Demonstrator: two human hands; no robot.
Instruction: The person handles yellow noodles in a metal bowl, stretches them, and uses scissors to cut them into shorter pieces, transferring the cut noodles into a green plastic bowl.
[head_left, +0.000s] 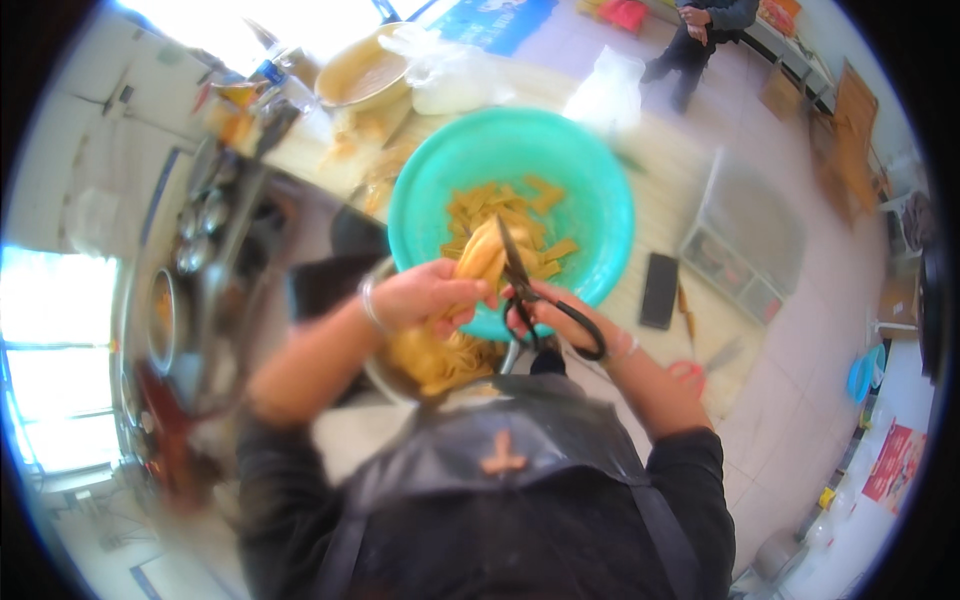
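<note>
My left hand (427, 291) grips a folded bundle of soft yellowish food strips (482, 251), their exact kind unclear. Black-handled scissors (519, 279) are in my right hand (551, 306), their blades pointing away from me against the bundle's right side. Both hands are over the near rim of a turquoise plastic basin (600, 176). Short, flat yellow-brown pieces (495, 201) lie inside the basin. Closer to my body, partly hidden under my left hand, a metal pot (377, 381) holds long uncut-looking strips (442, 361).
Right of the basin, a dark phone (659, 291), a brown-handled tool (684, 304), red-handled scissors (688, 375) and a clear plastic container (724, 259) lie on the table. A beige bowl (364, 71) and white plastic bags (609, 90) stand behind. A person (697, 49) is beyond the table.
</note>
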